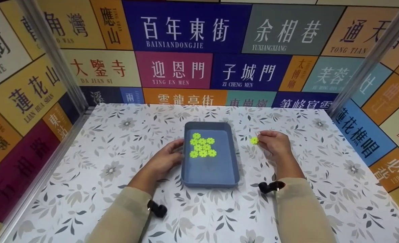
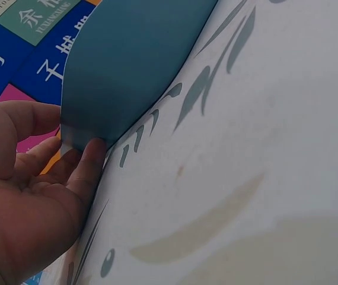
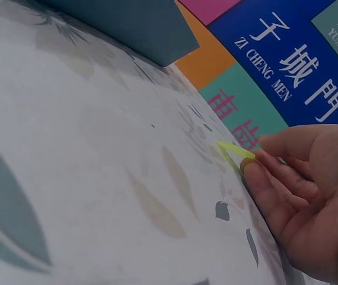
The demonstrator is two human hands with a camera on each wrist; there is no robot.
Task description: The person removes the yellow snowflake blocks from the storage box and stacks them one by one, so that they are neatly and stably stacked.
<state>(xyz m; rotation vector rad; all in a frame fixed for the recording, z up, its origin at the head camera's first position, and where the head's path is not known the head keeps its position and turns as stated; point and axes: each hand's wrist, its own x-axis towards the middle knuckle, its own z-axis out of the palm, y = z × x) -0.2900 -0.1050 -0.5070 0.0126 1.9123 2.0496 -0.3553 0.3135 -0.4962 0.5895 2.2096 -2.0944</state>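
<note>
A grey-blue rectangular tray [image 1: 210, 175] lies on the patterned table cover, with several yellow-green flower-shaped pieces [image 1: 202, 147] grouped flat in its left and middle part. My left hand [image 1: 165, 158] rests at the tray's left side. Up close in the left wrist view, its fingertips [image 2: 95, 148] touch the tray's outer wall [image 2: 127, 65]. To the right of the tray, my right hand [image 1: 276, 143] pinches one more flower-shaped piece [image 1: 254, 140] between thumb and fingers. That piece shows nearly edge-on [image 3: 235, 149] in the right wrist view, low over the cover.
The white table cover [image 1: 118, 202] bears grey leaf and flower prints. Behind and at both sides stand walls of coloured street-sign panels [image 1: 185, 27], with a clear upright edge strip [image 1: 365, 54] at the right corner. Dark wrist cameras [image 1: 158, 208] sit on both sleeves.
</note>
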